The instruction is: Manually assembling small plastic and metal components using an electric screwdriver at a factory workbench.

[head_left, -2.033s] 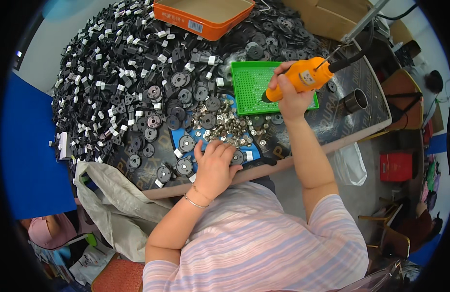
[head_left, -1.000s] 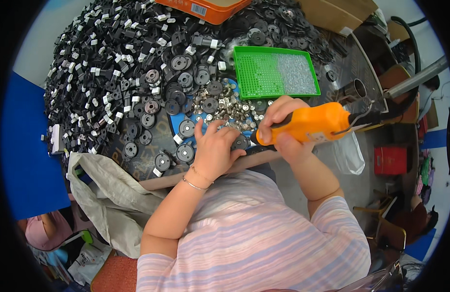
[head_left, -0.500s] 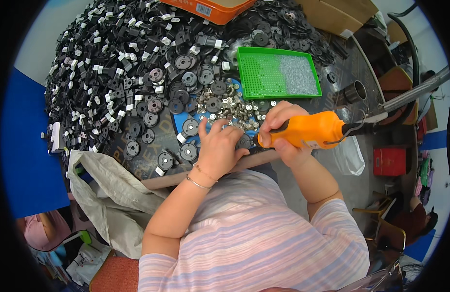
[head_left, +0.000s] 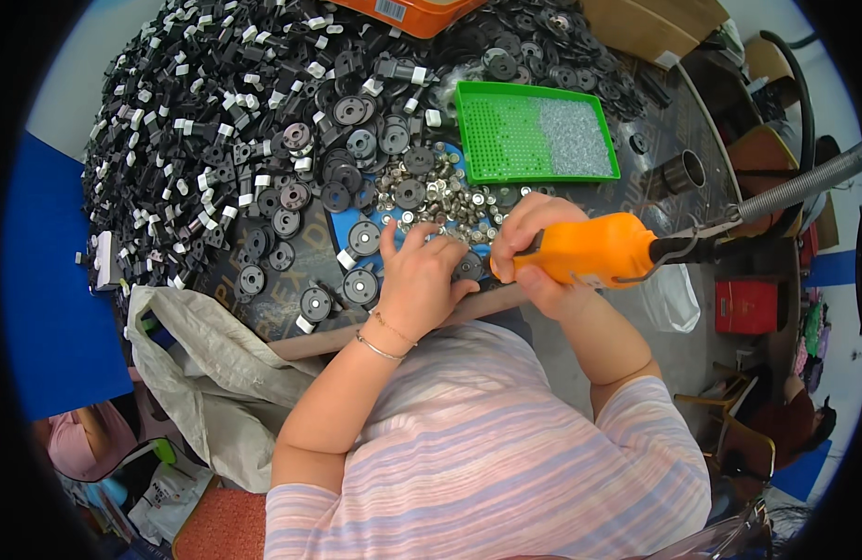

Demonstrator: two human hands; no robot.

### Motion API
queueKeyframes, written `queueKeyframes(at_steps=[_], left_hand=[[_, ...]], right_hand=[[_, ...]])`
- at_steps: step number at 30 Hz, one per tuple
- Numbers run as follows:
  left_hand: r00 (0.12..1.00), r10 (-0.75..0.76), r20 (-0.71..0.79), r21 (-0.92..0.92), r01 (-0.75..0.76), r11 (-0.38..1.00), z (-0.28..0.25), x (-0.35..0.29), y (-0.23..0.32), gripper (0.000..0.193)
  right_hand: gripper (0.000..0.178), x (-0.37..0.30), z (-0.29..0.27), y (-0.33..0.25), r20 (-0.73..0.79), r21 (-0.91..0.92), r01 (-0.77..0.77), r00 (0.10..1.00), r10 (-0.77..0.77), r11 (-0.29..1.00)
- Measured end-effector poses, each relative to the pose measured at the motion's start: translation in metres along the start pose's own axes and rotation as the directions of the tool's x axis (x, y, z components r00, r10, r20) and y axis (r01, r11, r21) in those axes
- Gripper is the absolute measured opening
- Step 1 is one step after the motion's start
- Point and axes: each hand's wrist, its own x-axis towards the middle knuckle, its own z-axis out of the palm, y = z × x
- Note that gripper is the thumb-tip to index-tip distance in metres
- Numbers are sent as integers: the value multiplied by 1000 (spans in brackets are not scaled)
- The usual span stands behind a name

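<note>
My right hand is wrapped round an orange electric screwdriver, held almost level. Its dark tip points left and meets or nearly meets the edge of a black disc at the table's front. My left hand bends over the work, with that disc between its thumb and forefinger; what lies under the palm is hidden. Left of these fingers, black wheel-like parts with pale centres, such as one wheel part, lie near a blue mat. Small silvery metal pieces are heaped beyond both hands.
A green tray of tiny clear or silvery pieces stands behind the screwdriver. A big pile of black parts with white ends covers the left side. A metal cup and a coiled spring are at right. Whitish cloth hangs at front left.
The view has shifted slightly. The screwdriver and both hands stay in nearly the same place, with the screwdriver's tip still at the disc.
</note>
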Motion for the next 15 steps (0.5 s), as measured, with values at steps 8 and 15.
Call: queueKeyframes(at_steps=[8, 15], left_hand=[[999, -29, 38, 3, 29, 1000, -2, 1, 1, 39], [998, -49, 27, -23, 50, 998, -2, -1, 2, 40]], right_hand=[[24, 9, 0, 4, 71, 157, -68, 996, 57, 985], [27, 40, -37, -7, -154, 324, 161, 981, -116, 932]])
